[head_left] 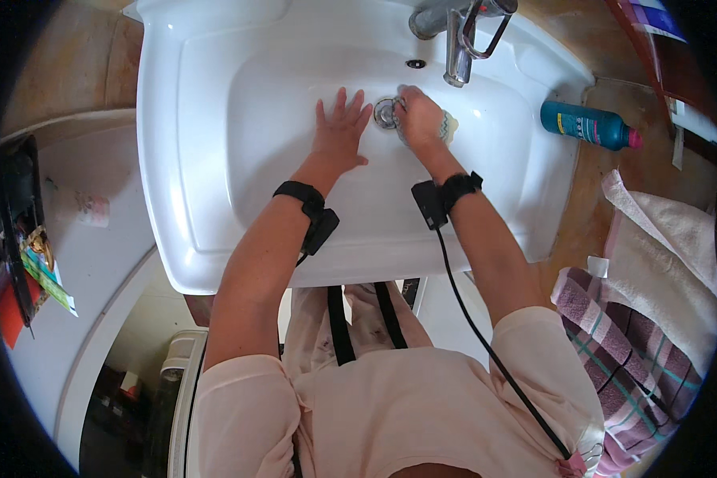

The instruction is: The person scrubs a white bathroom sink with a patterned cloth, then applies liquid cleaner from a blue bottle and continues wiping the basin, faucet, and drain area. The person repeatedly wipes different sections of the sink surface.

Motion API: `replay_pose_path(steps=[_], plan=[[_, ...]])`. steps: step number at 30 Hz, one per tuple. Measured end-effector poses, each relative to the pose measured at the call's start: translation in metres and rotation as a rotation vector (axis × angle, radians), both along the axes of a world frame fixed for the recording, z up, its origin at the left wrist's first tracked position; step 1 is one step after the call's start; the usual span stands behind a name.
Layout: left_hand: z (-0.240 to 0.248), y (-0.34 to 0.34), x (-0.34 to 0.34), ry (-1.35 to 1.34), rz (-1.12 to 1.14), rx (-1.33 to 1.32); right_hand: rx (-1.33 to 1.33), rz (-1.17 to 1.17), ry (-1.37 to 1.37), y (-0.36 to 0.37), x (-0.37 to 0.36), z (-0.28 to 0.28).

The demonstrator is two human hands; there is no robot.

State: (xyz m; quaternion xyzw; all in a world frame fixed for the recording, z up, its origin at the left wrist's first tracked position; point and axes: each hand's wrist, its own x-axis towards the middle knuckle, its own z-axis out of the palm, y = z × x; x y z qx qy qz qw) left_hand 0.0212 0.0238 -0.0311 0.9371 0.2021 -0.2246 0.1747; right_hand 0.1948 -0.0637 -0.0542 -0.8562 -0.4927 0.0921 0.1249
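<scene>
My left hand (341,131) lies with its fingers spread on the floor of the white sink (207,159), just left of the drain. Beside it, my right hand (420,118) is closed over a scrubbing sponge (449,127), mostly hidden under the palm. A pale yellow edge and a grey-green patterned side of the sponge show past the hand. The right fingertips reach the right rim of the round metal drain plug (384,113). Each wrist wears a black strap with a small box.
A chrome faucet (459,48) stands at the back, above the overflow hole (416,64). On the right lie a teal bottle with a pink cap (585,125), a cream towel (661,247) and a plaid towel (613,350). A black cable (486,338) runs along my right arm.
</scene>
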Motion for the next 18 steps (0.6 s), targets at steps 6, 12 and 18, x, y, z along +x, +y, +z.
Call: replay_pose_path(steps=[6,12,18], plan=[[-0.005,-0.005,0.000,-0.022,0.011,0.030,0.077,-0.052,-0.021,0.009,-0.010,-0.011],[-0.008,-0.005,0.002,-0.067,0.034,-0.007,0.157,0.230,0.063,0.005,-0.021,-0.025],[-0.005,-0.006,0.006,-0.048,0.006,0.006,-0.075,-0.020,0.010,-0.042,0.034,0.028]])
